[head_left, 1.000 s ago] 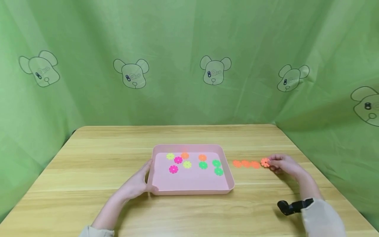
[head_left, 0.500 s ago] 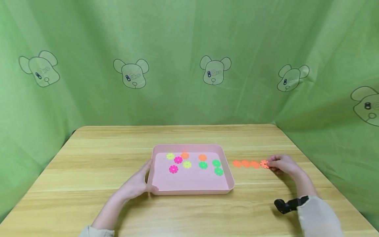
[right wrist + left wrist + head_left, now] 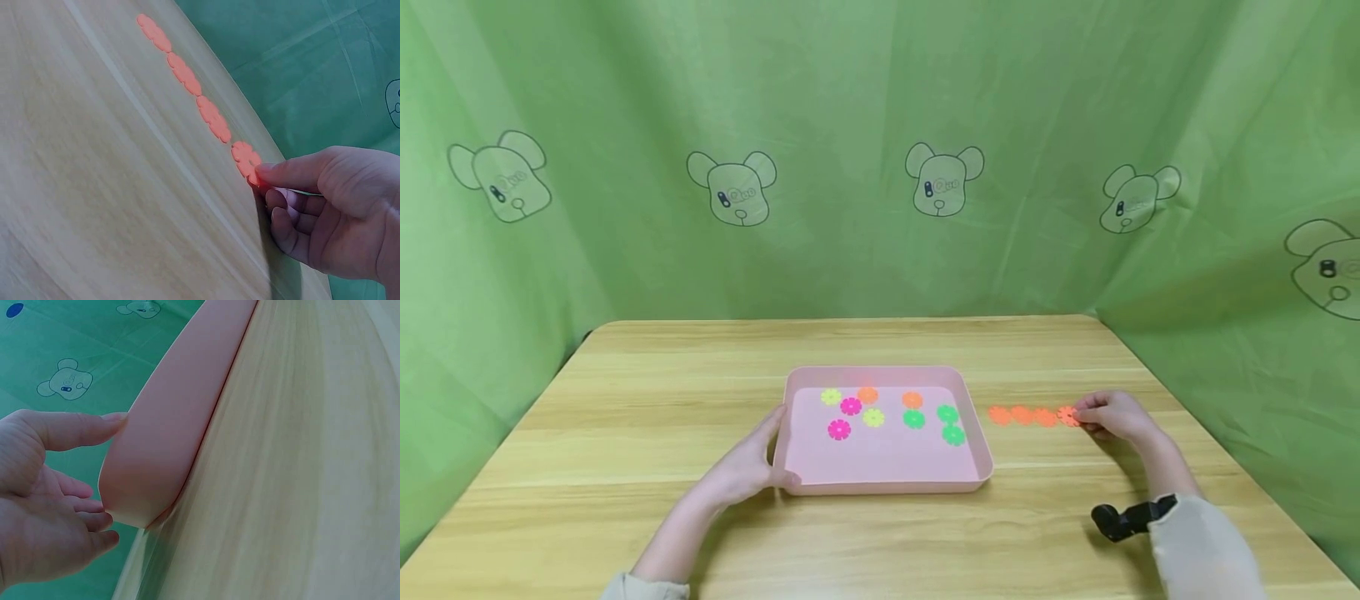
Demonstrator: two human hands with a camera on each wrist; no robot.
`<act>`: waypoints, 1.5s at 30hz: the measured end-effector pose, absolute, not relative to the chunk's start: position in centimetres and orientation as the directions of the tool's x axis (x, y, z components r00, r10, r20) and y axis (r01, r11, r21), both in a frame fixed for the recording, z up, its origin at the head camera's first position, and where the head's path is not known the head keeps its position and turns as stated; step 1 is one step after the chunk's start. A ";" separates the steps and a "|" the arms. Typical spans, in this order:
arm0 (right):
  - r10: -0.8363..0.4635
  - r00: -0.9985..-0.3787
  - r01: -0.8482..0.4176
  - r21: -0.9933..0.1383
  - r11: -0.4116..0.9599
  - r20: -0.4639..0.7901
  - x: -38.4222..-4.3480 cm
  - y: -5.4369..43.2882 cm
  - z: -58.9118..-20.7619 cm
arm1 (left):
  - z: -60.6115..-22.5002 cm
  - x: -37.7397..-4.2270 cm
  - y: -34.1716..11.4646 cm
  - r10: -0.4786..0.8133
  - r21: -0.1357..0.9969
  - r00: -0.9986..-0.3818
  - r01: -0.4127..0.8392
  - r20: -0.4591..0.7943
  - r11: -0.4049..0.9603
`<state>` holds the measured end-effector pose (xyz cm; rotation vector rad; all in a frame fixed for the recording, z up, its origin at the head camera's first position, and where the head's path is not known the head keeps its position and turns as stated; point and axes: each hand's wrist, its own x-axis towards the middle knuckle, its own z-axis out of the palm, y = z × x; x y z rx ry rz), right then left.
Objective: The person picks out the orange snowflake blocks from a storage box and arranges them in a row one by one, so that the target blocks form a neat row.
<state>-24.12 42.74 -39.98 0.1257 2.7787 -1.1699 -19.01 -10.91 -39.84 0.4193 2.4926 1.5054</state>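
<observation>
In the head view my left hand [image 3: 741, 471] holds the near left corner of a shallow pink tray [image 3: 887, 488]. Its thumb lies on the rim and its fingers are along the left wall, as the left wrist view also shows. My right hand [image 3: 1117, 416] pinches an orange notched plastic disc [image 3: 244, 161] between thumb and fingers. That disc is slightly tilted at the right end of a row of 3 flat orange discs [image 3: 214, 119] on the table. Whether it touches the nearest one cannot be made out.
Inside the tray lie loose notched discs: yellow [image 3: 873, 417], pink [image 3: 839, 429], green [image 3: 953, 435] and orange [image 3: 912, 400]. The wooden table [image 3: 880, 550] carries everything. A green curtain [image 3: 842, 267] with mouse-head drawings stands around it. A black device [image 3: 1131, 520] is on my right wrist.
My right hand has moved slightly left and down with the orange disc, bringing it up to the end of the row. The left hand and tray keep their place.
</observation>
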 end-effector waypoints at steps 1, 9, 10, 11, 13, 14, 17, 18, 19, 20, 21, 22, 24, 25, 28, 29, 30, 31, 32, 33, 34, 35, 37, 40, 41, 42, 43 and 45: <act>0.026 -0.990 0.119 -0.708 0.697 -0.141 -24.1 42.7 -40.0 | -39.9 -19.0 -10.9 0.340 0.887 -0.940 0.137 -0.024 0.441; 0.014 -0.991 0.101 -0.691 0.715 -0.131 -24.2 42.5 -40.0 | -39.9 -18.9 -11.0 0.339 0.884 -0.940 0.140 -0.023 0.446; 0.013 -0.991 0.101 -0.688 0.718 -0.132 -24.2 42.4 -39.9 | -39.9 -18.9 -11.0 0.339 0.884 -0.941 0.140 -0.022 0.446; 0.011 -0.991 0.101 -0.684 0.722 -0.133 -24.2 42.4 -39.9 | -39.8 -18.9 -11.0 0.338 0.884 -0.941 0.139 -0.023 0.447; 0.009 -0.991 0.097 -0.675 0.731 -0.132 -24.2 42.3 -39.9 | -39.8 -18.9 -11.0 0.336 0.884 -0.942 0.136 -0.025 0.447; 0.008 -0.991 0.094 -0.672 0.734 -0.131 -24.2 42.3 -39.9 | -39.8 -18.9 -11.0 0.336 0.885 -0.942 0.135 -0.026 0.446; 0.007 -0.992 0.091 -0.666 0.741 -0.127 -24.3 42.2 -40.0 | -39.7 -18.9 -11.0 0.337 0.885 -0.941 0.133 -0.029 0.447; 0.010 -0.992 0.092 -0.665 0.741 -0.127 -24.4 42.2 -40.0 | -39.7 -18.9 -11.0 0.338 0.884 -0.941 0.133 -0.029 0.447; 0.015 -0.992 0.097 -0.665 0.741 -0.128 -24.4 42.2 -40.0 | -39.7 -18.9 -11.0 0.339 0.884 -0.940 0.134 -0.029 0.448; 0.017 -0.992 0.099 -0.664 0.741 -0.129 -24.4 42.2 -40.0 | -39.7 -18.9 -11.0 0.340 0.883 -0.940 0.136 -0.028 0.450; 0.018 -0.991 0.100 -0.663 0.742 -0.129 -24.5 42.2 -40.0 | -39.7 -18.9 -11.0 0.340 0.882 -0.940 0.137 -0.028 0.451; 0.018 -0.991 0.100 -0.663 0.742 -0.130 -24.5 42.2 -40.1 | -39.7 -18.9 -11.0 0.340 0.881 -0.940 0.138 -0.027 0.452; 0.020 -0.992 0.100 -0.662 0.743 -0.127 -24.5 42.2 -40.1 | -39.7 -18.9 -11.0 0.340 0.881 -0.940 0.141 -0.024 0.451; 0.019 -0.992 0.098 -0.662 0.743 -0.126 -24.5 42.3 -40.1 | -39.7 -18.9 -11.0 0.340 0.881 -0.940 0.142 -0.022 0.451; 0.014 -0.993 0.089 -0.661 0.745 -0.118 -24.6 42.4 -40.2 | -39.7 -19.0 -10.9 0.342 0.883 -0.940 0.146 -0.017 0.446; 0.013 -0.993 0.088 -0.663 0.743 -0.117 -24.6 42.4 -40.2 | -39.7 -19.0 -10.9 0.343 0.884 -0.939 0.147 -0.016 0.444; 0.010 -0.993 0.085 -0.665 0.742 -0.116 -24.5 42.4 -40.2 | -39.7 -19.0 -10.9 0.345 0.884 -0.939 0.150 -0.014 0.444; 0.011 -0.993 0.088 -0.671 0.736 -0.118 -24.5 42.5 -40.2 | -39.7 -19.0 -10.9 0.346 0.883 -0.938 0.152 -0.012 0.444; 0.011 -0.993 0.090 -0.676 0.732 -0.121 -24.5 42.5 -40.2 | -39.7 -19.1 -10.9 0.346 0.883 -0.938 0.153 -0.012 0.444; 0.013 -0.992 0.095 -0.681 0.726 -0.124 -24.4 42.5 -40.2 | -39.7 -19.1 -10.9 0.347 0.883 -0.938 0.153 -0.012 0.444; 0.012 -0.992 0.098 -0.687 0.720 -0.128 -24.4 42.5 -40.1 | -39.7 -19.1 -10.9 0.347 0.883 -0.938 0.154 -0.011 0.444; 0.012 -0.991 0.101 -0.694 0.712 -0.132 -24.3 42.5 -40.1 | -39.7 -19.1 -10.9 0.348 0.882 -0.938 0.156 -0.009 0.444; 0.014 -0.990 0.109 -0.707 0.698 -0.139 -24.2 42.5 -40.0 | -39.7 -19.1 -10.9 0.347 0.882 -0.938 0.156 -0.009 0.444; 0.002 -0.990 0.103 -0.719 0.688 -0.139 -24.0 42.5 -39.8 | -39.7 -19.0 -10.9 0.346 0.881 -0.938 0.155 -0.010 0.446; -0.002 -0.990 0.100 -0.723 0.684 -0.140 -24.0 42.4 -39.7 | -39.7 -19.0 -10.9 0.345 0.881 -0.938 0.154 -0.011 0.448; -0.006 -0.990 0.096 -0.724 0.683 -0.138 -24.0 42.3 -39.5 | -39.8 -19.0 -10.9 0.345 0.880 -0.939 0.154 -0.012 0.449; -0.010 -0.991 0.092 -0.726 0.681 -0.134 -24.0 42.2 -39.3 | -39.7 -18.9 -10.9 0.345 0.879 -0.939 0.155 -0.011 0.450; -0.022 -0.992 0.078 -0.732 0.677 -0.126 -24.1 41.8 -38.7 | -39.7 -18.9 -10.9 0.345 0.879 -0.939 0.156 -0.010 0.451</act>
